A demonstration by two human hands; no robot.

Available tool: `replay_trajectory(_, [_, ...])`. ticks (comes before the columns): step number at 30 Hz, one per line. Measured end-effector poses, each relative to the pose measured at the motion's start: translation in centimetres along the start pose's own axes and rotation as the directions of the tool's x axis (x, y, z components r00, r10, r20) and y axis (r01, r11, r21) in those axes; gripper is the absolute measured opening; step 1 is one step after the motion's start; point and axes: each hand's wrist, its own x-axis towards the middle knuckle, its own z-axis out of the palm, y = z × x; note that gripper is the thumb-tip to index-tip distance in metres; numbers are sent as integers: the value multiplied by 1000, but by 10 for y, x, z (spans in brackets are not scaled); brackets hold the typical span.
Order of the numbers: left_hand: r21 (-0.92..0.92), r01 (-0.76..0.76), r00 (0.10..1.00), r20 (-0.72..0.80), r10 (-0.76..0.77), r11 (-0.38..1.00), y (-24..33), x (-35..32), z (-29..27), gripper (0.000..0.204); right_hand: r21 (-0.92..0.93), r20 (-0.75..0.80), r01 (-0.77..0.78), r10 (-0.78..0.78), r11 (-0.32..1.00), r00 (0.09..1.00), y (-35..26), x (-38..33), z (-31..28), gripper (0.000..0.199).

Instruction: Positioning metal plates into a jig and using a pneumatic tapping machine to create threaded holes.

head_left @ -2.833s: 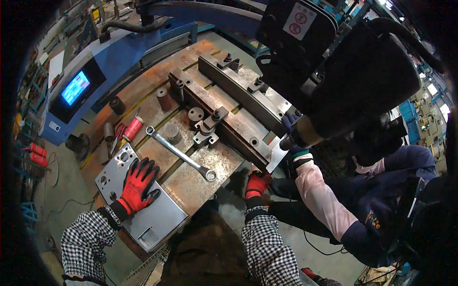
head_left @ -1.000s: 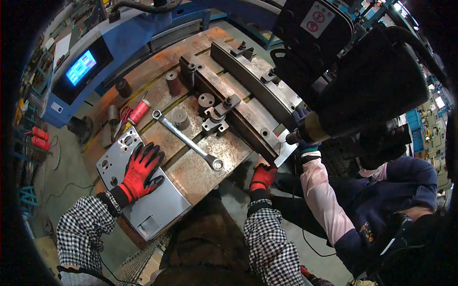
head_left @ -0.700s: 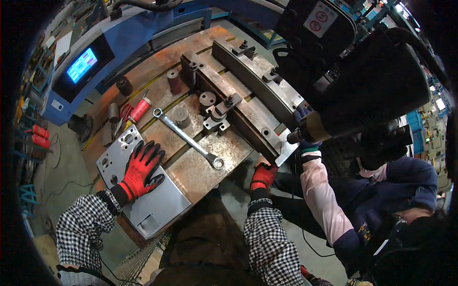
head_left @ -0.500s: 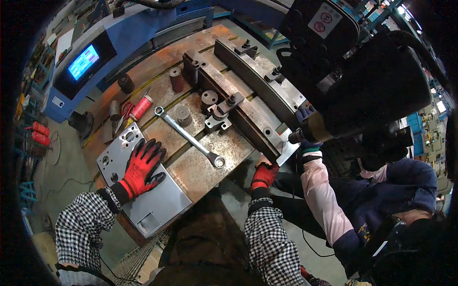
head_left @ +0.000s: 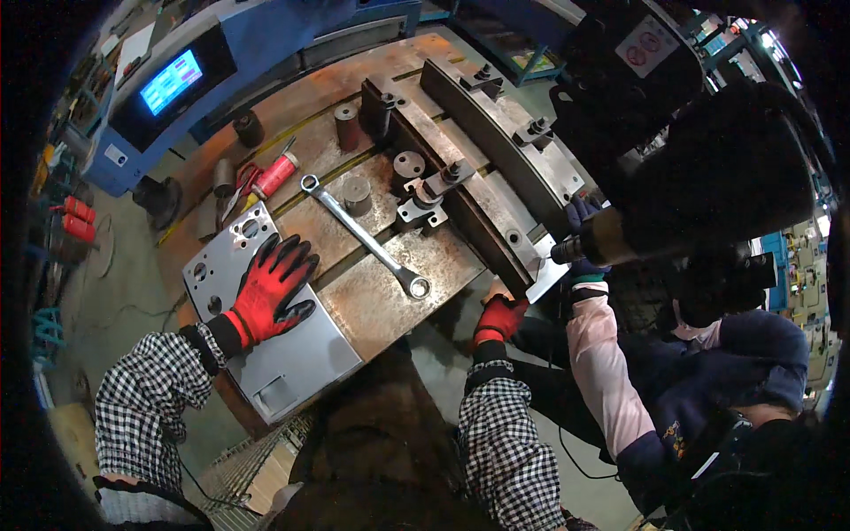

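Observation:
My left hand [head_left: 268,296], in a red glove with black fingers, lies flat with fingers spread on a grey sheet-metal panel [head_left: 305,358] with round holes. My right hand [head_left: 500,319], gloved alike, is closed at the near corner of a small shiny metal plate [head_left: 546,273]; its fingertips are partly hidden. The plate sits at the near end of a long steel bar [head_left: 469,208]. Just over it is the dark machine head's tip [head_left: 564,252]. A co-worker's gloved hand [head_left: 584,265] is at the plate's other side, partly covered by the head.
On the rusty slotted table [head_left: 354,314] lie a ring spanner [head_left: 367,239], a red bottle [head_left: 276,175] and several steel cylinders [head_left: 357,196]. Clamps [head_left: 438,186] hold the bars. A lit screen [head_left: 173,81] stands at the back left. The co-worker [head_left: 699,372] crouches at the right.
The whole view has shifted a little, so the table's things appear further right. Both my hands keep their places on the panel and at the plate.

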Motion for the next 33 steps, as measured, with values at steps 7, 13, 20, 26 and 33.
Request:
replay_trajectory(7, [11,13,1000,-14,-13,1000,-3,-11,2,87,-189,6,154,-156,970,988,-5,-8,4,43])
replay_trajectory(13, [-3,-7,999,-42,7,1000,-1,-6,3,87,372,23,88,-104,924,994,31,28,14,43])
replay_trajectory(20, [-13,-28,999,-44,27,1000,-1,-2,7,86,-164,-31,194,-201,967,979,46,41,6,47])
replay_trajectory(26, [-21,-4,999,-33,4,1000,-4,-13,10,84,448,110,-51,2,893,994,37,27,9,34])
replay_trajectory(33, [-11,-3,999,-37,3,1000,-20,-35,26,84,-87,90,88,-80,992,993,17,-22,7,61])
